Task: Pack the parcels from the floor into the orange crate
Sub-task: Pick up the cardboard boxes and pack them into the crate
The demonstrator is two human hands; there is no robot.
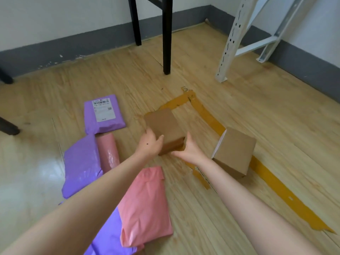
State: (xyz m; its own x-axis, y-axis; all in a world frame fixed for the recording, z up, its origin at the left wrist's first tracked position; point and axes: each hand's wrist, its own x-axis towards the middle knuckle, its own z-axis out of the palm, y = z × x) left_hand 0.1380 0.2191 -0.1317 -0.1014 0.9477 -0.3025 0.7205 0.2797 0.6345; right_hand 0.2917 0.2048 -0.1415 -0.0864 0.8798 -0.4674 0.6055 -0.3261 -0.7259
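matt cardboard box (163, 126); glossy plastic mailers (82, 159); wood-grain floor (257, 111), slightly shiny.

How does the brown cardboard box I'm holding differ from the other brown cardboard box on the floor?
The held brown cardboard box is gripped by the left hand and right hand; the brown cardboard box on the floor lies untouched. That one shows a white side; the held one shows none. Both are plain brown.

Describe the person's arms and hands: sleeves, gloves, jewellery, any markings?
The left forearm and right forearm are bare to the frame's edge; no sleeves or cuffs show. The left hand and right hand wear no gloves, and no watch, bracelet or ring is visible. The only marking is a small dark spot on the back of the left hand.
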